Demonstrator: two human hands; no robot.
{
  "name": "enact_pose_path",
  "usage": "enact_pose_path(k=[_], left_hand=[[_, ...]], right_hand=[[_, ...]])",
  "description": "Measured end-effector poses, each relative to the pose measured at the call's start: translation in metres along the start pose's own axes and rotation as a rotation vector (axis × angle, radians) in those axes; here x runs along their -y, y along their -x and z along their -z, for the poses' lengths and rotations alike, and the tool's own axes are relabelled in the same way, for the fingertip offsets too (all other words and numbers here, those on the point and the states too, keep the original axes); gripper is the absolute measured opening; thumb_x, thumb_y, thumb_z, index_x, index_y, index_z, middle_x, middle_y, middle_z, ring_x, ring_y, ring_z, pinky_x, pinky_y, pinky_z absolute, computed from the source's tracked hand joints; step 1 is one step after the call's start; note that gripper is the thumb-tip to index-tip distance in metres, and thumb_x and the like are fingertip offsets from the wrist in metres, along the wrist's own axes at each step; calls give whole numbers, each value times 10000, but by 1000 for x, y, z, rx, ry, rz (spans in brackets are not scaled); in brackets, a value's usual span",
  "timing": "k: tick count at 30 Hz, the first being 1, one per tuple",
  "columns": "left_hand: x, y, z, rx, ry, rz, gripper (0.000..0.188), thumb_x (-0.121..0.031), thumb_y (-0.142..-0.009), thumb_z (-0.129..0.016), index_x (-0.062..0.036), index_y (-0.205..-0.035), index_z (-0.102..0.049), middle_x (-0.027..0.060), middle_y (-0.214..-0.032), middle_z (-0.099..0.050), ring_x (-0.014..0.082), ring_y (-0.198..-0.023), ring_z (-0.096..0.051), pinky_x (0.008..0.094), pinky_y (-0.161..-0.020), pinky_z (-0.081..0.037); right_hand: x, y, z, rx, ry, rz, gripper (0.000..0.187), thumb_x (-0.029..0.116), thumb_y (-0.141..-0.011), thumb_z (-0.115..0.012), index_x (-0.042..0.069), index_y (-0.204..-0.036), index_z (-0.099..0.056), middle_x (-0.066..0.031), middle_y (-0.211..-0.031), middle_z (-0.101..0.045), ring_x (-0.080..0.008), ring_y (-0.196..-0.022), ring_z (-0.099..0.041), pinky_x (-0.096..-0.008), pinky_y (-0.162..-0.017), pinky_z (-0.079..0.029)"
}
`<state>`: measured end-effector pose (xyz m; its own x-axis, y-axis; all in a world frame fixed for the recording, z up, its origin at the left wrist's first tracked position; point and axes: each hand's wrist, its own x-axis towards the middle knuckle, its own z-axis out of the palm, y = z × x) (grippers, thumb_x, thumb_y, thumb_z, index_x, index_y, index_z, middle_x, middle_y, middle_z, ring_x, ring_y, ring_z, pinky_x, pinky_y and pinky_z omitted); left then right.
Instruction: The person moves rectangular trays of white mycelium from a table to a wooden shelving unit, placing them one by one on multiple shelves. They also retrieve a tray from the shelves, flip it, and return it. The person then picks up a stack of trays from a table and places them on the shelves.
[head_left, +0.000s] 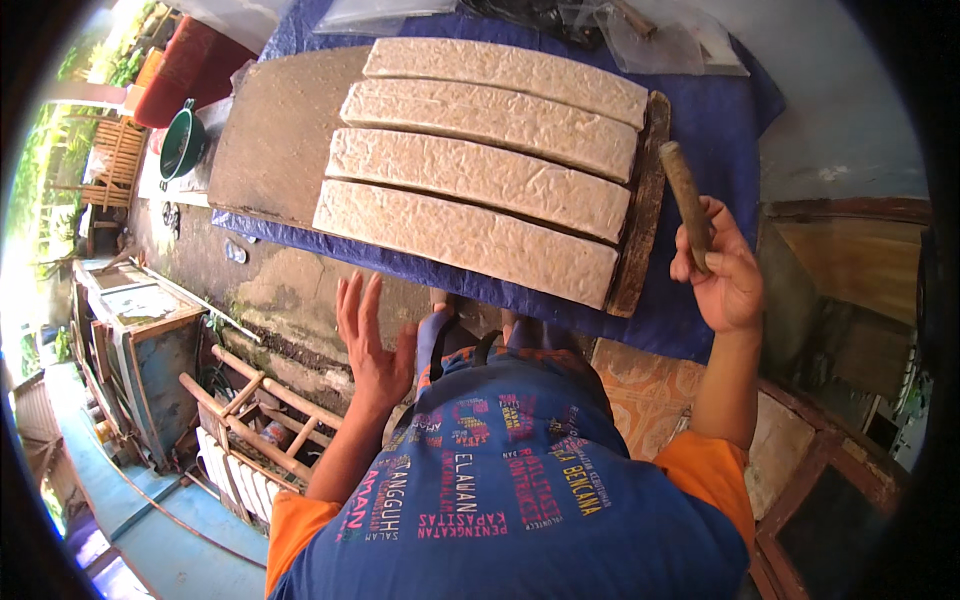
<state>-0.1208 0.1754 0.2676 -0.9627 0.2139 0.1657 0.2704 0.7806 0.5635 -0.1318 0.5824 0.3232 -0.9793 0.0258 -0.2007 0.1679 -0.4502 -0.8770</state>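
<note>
Four long whitish slabs, which look like tempeh, lie side by side with narrow gaps; the nearest slab [465, 242] is close to the table's front edge. They rest on a brown board [280, 135], and a dark rough wooden strip [640, 215] runs along their right ends. My right hand [728, 268], to the right of the slabs, is closed round the lower end of a short round wooden stick [684, 195], which points up and slightly left. My left hand [368, 335] hovers empty in front of the nearest slab, its fingers apart, touching nothing.
A blue tarp [715, 150] covers the table under the board. Plastic bags [650, 40] lie at the far edge. A green basin [180, 142] is at the far left, near a red container [195, 70]. Bamboo framing [265, 415] and an old cabinet [150, 340] stand left below.
</note>
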Motion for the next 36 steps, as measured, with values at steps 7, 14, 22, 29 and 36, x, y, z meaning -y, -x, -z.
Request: enact_pose_path(k=[7, 14, 22, 29, 36], left_hand=[[-78, -69, -10, 307, -140, -270, 677, -419, -826, -634, -183, -1420, -411, 174, -1484, -294, 413, -1391, -206, 554, -1111, -117], [-111, -97, -47, 460, -224, -269, 722, -532, -827, -595, -275, -1456, -353, 190, -1521, -210, 415, -1404, -174, 583, -1107, -92], [-117, -97, -63, 446, -188, -222, 733, -614, -805, -565, -300, -1441, -379, 198, -1525, -208, 415, -1410, -167, 608, -1100, -76], [-117, -96, -66, 453, -171, -206, 743, -633, -779, -580, -343, -1433, -380, 196, -1531, -200, 432, -1415, -141, 644, -1087, -67], [-115, -95, -67, 447, -172, -208, 749, -641, -772, -580, -339, -1429, -387, 205, -1519, -220, 436, -1408, -163, 657, -1078, -76]], right_hand=[[-11, 11, -5, -4, 171, -51, 437, 267, -916, -530, -7, -1250, -464, -53, -834, -555, -116, -693, -520, -255, -653, -426], [-8, -12, -9, -14, 1080, 166, 359, 115, -910, -555, 16, -1247, -483, -111, -871, -590, -218, -796, -610, -331, -705, -470], [1, -36, -20, 177, 1540, 350, 366, 81, -838, -618, 117, -1198, -566, -83, -909, -594, -282, -813, -594, -399, -751, -455], [6, -51, -30, 220, 1806, 487, 348, 128, -772, -696, 143, -1117, -651, -27, -831, -536, -205, -811, -562, -355, -721, -433], [10, -55, -38, 224, 1843, 401, 447, 166, -718, -739, 138, -1157, -658, -45, -837, -546, -222, -769, -541, -348, -710, -418]])
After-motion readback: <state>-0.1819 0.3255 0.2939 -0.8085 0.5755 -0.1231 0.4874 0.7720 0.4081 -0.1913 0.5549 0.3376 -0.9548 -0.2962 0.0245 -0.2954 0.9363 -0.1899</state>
